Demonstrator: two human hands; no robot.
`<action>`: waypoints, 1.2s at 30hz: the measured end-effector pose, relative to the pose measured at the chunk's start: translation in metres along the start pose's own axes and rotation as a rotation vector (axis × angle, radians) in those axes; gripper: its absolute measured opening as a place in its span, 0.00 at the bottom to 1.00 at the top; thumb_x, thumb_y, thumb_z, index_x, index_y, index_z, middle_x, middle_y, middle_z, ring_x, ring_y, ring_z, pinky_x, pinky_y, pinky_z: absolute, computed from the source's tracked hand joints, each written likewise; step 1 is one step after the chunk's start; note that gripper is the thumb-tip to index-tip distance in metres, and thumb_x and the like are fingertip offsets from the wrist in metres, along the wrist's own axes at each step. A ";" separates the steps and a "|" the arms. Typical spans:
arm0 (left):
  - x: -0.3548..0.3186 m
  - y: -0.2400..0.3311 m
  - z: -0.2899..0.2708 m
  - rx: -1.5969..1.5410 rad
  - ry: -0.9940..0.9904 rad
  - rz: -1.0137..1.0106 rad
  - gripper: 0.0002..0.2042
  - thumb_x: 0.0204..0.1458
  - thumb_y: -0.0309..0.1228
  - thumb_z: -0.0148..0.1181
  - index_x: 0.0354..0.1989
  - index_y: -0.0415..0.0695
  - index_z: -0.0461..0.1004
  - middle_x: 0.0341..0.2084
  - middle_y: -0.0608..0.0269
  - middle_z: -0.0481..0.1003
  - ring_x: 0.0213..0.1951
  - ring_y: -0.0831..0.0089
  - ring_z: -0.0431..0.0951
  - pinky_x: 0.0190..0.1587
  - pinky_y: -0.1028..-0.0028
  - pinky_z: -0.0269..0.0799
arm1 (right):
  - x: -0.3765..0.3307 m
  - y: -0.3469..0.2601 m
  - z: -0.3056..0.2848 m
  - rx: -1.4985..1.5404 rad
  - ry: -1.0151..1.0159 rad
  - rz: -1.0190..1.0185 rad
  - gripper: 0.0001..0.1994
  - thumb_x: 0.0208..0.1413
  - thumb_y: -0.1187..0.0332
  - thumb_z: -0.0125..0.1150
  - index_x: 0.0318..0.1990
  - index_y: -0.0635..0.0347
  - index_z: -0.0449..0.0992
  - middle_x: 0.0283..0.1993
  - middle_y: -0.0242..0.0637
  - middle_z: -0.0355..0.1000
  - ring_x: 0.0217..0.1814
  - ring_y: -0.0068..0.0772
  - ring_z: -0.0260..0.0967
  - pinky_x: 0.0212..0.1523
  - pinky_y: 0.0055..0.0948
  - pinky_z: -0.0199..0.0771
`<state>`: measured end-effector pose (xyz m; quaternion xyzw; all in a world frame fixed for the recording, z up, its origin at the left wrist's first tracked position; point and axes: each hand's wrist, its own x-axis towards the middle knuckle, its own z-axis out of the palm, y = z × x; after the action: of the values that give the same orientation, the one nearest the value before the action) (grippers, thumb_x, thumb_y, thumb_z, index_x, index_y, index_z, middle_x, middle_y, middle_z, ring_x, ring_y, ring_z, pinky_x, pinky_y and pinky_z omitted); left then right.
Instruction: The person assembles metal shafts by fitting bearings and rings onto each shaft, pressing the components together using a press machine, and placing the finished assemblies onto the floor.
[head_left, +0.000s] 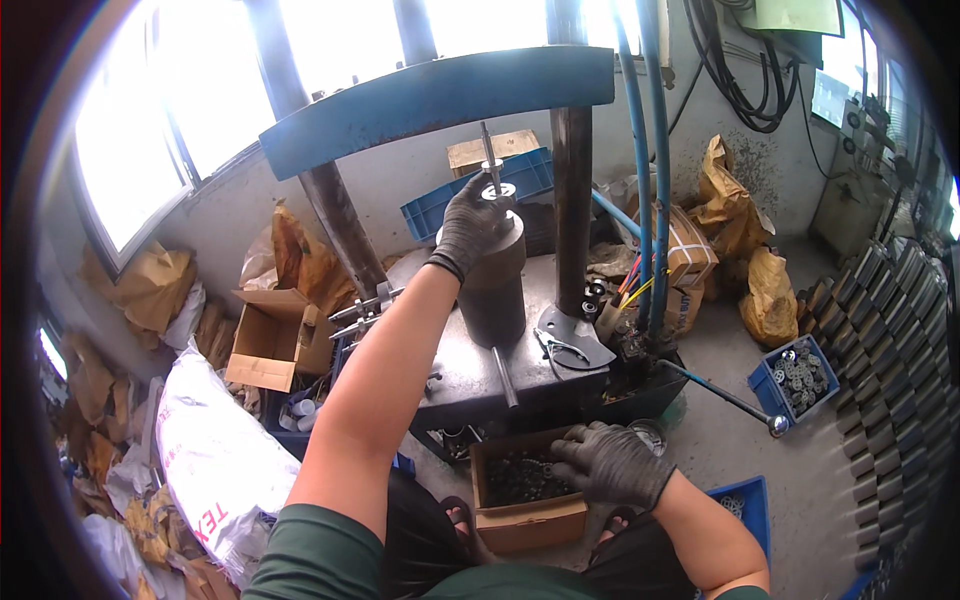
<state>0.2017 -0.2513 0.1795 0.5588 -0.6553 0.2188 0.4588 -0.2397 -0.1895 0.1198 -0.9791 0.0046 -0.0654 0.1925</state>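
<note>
My left hand [472, 232], in a dark grey glove, reaches up to the top of a thick metal cylinder [492, 300] on the press table. Its fingers are closed around a slim upright metal shaft [490, 165] with a bright round flange [500, 190] below. My right hand [618, 464], gloved as well, hovers over the right side of a cardboard box [530, 525] on the floor. Its fingers are apart, with nothing visible in them. Small dark metal parts [520, 478] fill the box, partly covered by that hand.
A blue press crossbeam [440, 105] spans above the cylinder between steel posts. A loose rod [504, 376] and a grey curved plate [585, 338] lie on the table [450, 375]. A long-handled lever [725, 397] juts out right, near a blue bin [797, 380] of metal parts.
</note>
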 end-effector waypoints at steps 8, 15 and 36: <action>-0.005 0.011 -0.018 -0.016 -0.110 -0.414 0.16 0.53 0.35 0.67 0.51 0.57 0.81 0.58 0.64 0.76 0.55 0.69 0.79 0.63 0.71 0.74 | -0.054 0.000 -0.122 -0.323 0.287 0.126 0.14 0.53 0.66 0.65 0.45 0.61 0.82 0.45 0.46 0.79 0.43 0.53 0.77 0.49 0.47 0.78; 0.001 0.023 -0.012 -0.074 -0.063 -0.418 0.19 0.52 0.34 0.68 0.55 0.57 0.82 0.60 0.64 0.76 0.57 0.69 0.78 0.65 0.70 0.72 | -0.107 0.041 -0.138 -0.433 -0.216 0.435 0.20 0.55 0.54 0.57 0.50 0.53 0.83 0.50 0.44 0.81 0.49 0.47 0.81 0.52 0.45 0.81; -0.004 0.019 -0.002 0.119 0.036 -0.268 0.28 0.56 0.32 0.70 0.67 0.50 0.71 0.34 0.55 0.83 0.34 0.66 0.84 0.41 0.66 0.80 | -0.140 0.029 -0.081 -0.204 -0.205 0.584 0.15 0.48 0.62 0.60 0.40 0.59 0.86 0.36 0.49 0.81 0.41 0.54 0.80 0.47 0.46 0.81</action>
<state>0.1844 -0.2419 0.1818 0.6635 -0.5523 0.2040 0.4617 -0.3887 -0.2422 0.1659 -0.9521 0.2725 0.0926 0.1036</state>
